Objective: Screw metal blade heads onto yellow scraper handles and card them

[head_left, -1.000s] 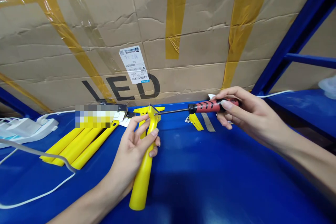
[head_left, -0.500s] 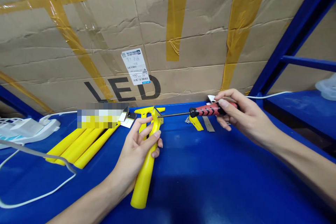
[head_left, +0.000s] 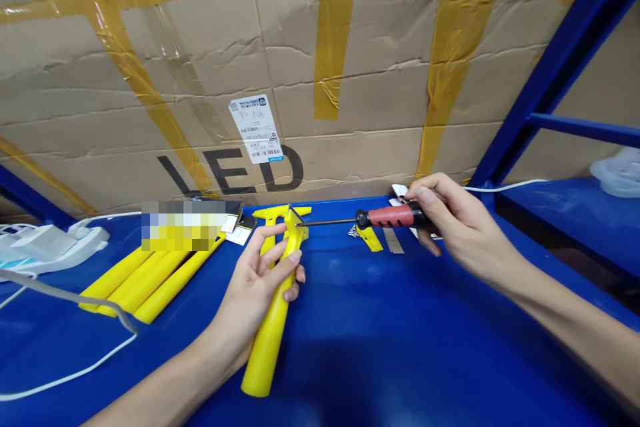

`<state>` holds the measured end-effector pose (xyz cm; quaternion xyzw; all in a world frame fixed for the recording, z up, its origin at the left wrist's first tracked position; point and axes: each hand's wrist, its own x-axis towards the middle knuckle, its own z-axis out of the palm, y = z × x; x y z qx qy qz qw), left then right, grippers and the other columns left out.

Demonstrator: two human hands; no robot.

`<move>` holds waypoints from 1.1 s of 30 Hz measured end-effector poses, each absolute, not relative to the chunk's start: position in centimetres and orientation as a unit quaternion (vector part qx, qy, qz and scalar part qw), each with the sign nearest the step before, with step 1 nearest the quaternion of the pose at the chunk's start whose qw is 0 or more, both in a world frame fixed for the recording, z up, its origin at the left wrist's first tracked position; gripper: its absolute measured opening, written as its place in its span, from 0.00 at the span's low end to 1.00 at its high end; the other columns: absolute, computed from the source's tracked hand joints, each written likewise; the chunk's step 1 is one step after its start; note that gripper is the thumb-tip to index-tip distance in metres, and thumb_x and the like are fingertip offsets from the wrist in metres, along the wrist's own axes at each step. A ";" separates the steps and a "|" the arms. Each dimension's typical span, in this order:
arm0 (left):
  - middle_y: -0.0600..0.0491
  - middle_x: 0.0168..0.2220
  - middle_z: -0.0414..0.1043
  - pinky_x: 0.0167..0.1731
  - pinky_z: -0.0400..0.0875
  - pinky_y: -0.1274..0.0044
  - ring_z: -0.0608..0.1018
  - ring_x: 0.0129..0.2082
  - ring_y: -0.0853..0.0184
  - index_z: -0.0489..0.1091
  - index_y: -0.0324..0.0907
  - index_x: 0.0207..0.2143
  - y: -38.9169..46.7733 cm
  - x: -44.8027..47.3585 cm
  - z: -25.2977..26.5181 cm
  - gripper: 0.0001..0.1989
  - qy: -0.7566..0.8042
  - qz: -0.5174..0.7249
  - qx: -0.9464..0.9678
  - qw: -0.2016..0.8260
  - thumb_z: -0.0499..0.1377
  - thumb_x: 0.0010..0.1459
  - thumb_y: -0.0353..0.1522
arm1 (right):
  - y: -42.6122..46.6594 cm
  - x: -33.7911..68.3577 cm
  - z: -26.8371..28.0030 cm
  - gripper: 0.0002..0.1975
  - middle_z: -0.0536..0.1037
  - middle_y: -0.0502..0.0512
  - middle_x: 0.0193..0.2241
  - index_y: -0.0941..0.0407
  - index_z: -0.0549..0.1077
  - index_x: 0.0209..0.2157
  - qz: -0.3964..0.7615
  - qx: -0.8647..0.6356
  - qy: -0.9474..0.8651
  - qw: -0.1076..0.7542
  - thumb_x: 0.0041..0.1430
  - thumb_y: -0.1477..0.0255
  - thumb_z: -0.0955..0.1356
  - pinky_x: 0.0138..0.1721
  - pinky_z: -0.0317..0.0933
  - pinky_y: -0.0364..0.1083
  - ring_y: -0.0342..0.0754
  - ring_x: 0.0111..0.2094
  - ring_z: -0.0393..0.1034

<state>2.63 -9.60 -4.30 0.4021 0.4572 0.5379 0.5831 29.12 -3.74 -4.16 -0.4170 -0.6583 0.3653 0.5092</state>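
Note:
My left hand (head_left: 265, 273) is closed around the handle of a yellow scraper (head_left: 265, 353), which is held tilted above the blue surface. In my right hand (head_left: 457, 220) is a screwdriver (head_left: 395, 216) with a red and black grip, held level by its rear end. Its shaft points left, and the tip meets the scraper's head, though the screw there is too small to make out. Just behind my left hand lies another yellow scraper (head_left: 273, 213), partly hidden. Under the screwdriver rest a small yellow plate (head_left: 370, 239), several small screws (head_left: 353, 232) and a grey metal strip (head_left: 393, 240).
Several yellow-handled tools (head_left: 150, 273) with black-and-white cards lie at the left. Beyond them are a white power strip (head_left: 75, 250) and a loose cable (head_left: 65, 380). A large taped cardboard box (head_left: 380, 147) stands behind. Blue rack posts (head_left: 540, 67) and a clear plastic container (head_left: 617, 173) are at the right.
The screwdriver's grip has turned about its axis, showing a different side of its pattern. The fingers of my right hand have shifted on it. My left hand keeps its hold on the scraper.

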 end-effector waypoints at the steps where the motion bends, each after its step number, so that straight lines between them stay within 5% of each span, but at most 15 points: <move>1: 0.56 0.32 0.71 0.19 0.61 0.86 0.70 0.22 0.76 0.63 0.47 0.48 -9.5 2.6 -4.3 0.25 0.459 0.538 0.401 0.583 0.71 0.52 0.32 | -3.7 29.1 -4.3 0.14 0.64 0.43 0.20 0.51 0.66 0.39 0.370 -0.413 -0.661 0.505 0.67 0.55 0.64 0.16 0.51 0.42 0.38 0.14 0.60; 6: 0.57 0.28 0.71 0.20 0.62 0.85 0.69 0.21 0.76 0.62 0.47 0.50 -9.2 2.3 -4.0 0.26 0.462 0.541 0.405 0.575 0.70 0.53 0.32 | -3.5 29.3 -4.3 0.18 0.76 0.52 0.36 0.49 0.65 0.49 0.470 -0.325 -0.657 0.492 0.61 0.63 0.71 0.23 0.64 0.46 0.43 0.23 0.69; 10: 0.57 0.29 0.72 0.19 0.61 0.85 0.70 0.21 0.76 0.62 0.47 0.49 -9.2 2.4 -3.9 0.25 0.465 0.530 0.403 0.583 0.70 0.52 0.32 | -3.4 29.1 -4.6 0.12 0.67 0.44 0.22 0.49 0.66 0.43 0.425 -0.351 -0.650 0.524 0.64 0.60 0.69 0.16 0.56 0.43 0.40 0.16 0.61; 13: 0.56 0.31 0.73 0.19 0.61 0.85 0.69 0.20 0.77 0.62 0.47 0.49 -9.3 2.5 -3.9 0.26 0.467 0.528 0.398 0.587 0.70 0.52 0.32 | -3.3 29.1 -4.7 0.13 0.63 0.43 0.20 0.51 0.66 0.40 0.389 -0.395 -0.646 0.525 0.66 0.55 0.66 0.14 0.51 0.42 0.38 0.13 0.59; 19: 0.56 0.25 0.72 0.20 0.60 0.85 0.68 0.20 0.75 0.61 0.47 0.49 -8.9 2.0 -4.1 0.26 0.452 0.543 0.423 0.568 0.70 0.53 0.32 | -3.7 29.1 -4.1 0.22 0.75 0.54 0.42 0.48 0.64 0.50 0.514 -0.311 -0.627 0.496 0.58 0.62 0.73 0.25 0.68 0.46 0.46 0.28 0.74; 25: 0.55 0.25 0.73 0.21 0.61 0.85 0.68 0.20 0.75 0.61 0.47 0.50 -9.0 2.1 -4.3 0.25 0.458 0.526 0.425 0.577 0.69 0.54 0.33 | -3.7 28.8 -4.4 0.12 0.64 0.41 0.18 0.52 0.65 0.39 0.375 -0.380 -0.662 0.526 0.68 0.57 0.65 0.14 0.51 0.40 0.38 0.13 0.59; 28: 0.56 0.25 0.72 0.21 0.60 0.85 0.68 0.20 0.75 0.61 0.47 0.50 -9.1 2.1 -4.1 0.25 0.461 0.529 0.429 0.569 0.69 0.54 0.33 | -3.8 28.8 -4.2 0.13 0.68 0.43 0.21 0.50 0.65 0.44 0.416 -0.373 -0.660 0.503 0.66 0.57 0.67 0.17 0.59 0.41 0.41 0.17 0.66; 31: 0.56 0.24 0.72 0.21 0.60 0.85 0.67 0.20 0.75 0.61 0.47 0.51 -9.2 2.0 -3.9 0.25 0.460 0.530 0.438 0.562 0.69 0.54 0.33 | -4.0 28.9 -3.7 0.21 0.75 0.51 0.35 0.49 0.64 0.49 0.488 -0.319 -0.635 0.507 0.58 0.62 0.74 0.24 0.68 0.46 0.46 0.28 0.74; 33: 0.55 0.24 0.72 0.20 0.60 0.85 0.67 0.19 0.75 0.61 0.46 0.50 -9.1 2.0 -4.1 0.25 0.455 0.528 0.442 0.565 0.69 0.54 0.33 | -4.0 28.8 -3.6 0.19 0.75 0.50 0.33 0.48 0.65 0.46 0.473 -0.315 -0.632 0.526 0.58 0.62 0.74 0.22 0.66 0.45 0.44 0.24 0.72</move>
